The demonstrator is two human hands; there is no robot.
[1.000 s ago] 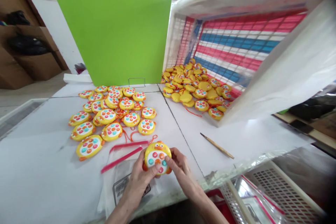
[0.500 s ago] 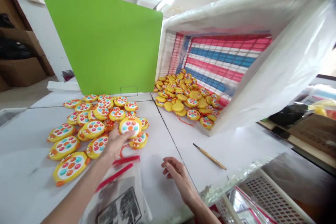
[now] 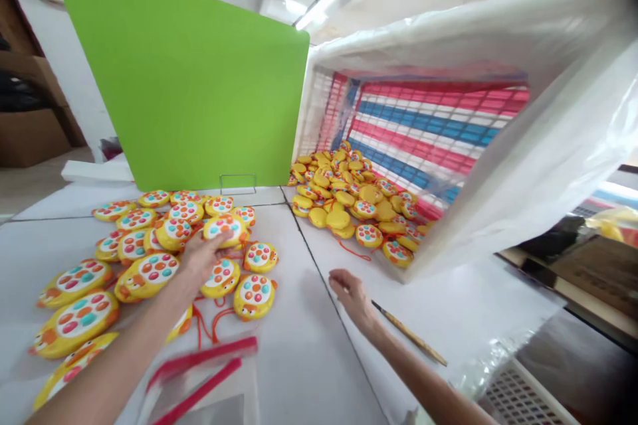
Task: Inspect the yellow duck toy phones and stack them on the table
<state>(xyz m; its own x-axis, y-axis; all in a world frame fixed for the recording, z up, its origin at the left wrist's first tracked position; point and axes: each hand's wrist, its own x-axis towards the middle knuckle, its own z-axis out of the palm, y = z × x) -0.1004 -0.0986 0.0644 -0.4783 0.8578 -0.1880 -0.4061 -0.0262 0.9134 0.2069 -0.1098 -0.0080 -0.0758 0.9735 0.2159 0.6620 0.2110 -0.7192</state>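
Note:
In the head view, my left hand [image 3: 199,259] reaches into the pile at the left and grips a yellow animal-shaped button toy [image 3: 225,228], thumb on its white face with coloured dots. Several matching toys [image 3: 81,317] lie around and below it, mostly dotted side up, some with red cords [image 3: 215,325]. My right hand [image 3: 351,295] hovers over the white tabletop [image 3: 294,345], fingers loosely curved, nothing visible in them. Just right of it lies a thin tool with a wooden handle and dark tip [image 3: 409,332]; its kind is unclear.
A clear bag with a red zip strip [image 3: 199,362] lies at the front. Behind the toys stands a green board [image 3: 199,93]. At the right, a plastic-wrapped basket [image 3: 448,40] on its side spills more yellow toys [image 3: 343,199]. A white crate [image 3: 523,392] sits below the table edge.
My left hand has moved left and slightly up with the toy, over the pile. Two dotted toys now lie apart at the pile's right. My right hand has shifted right and up, beside the wooden-handled tool.

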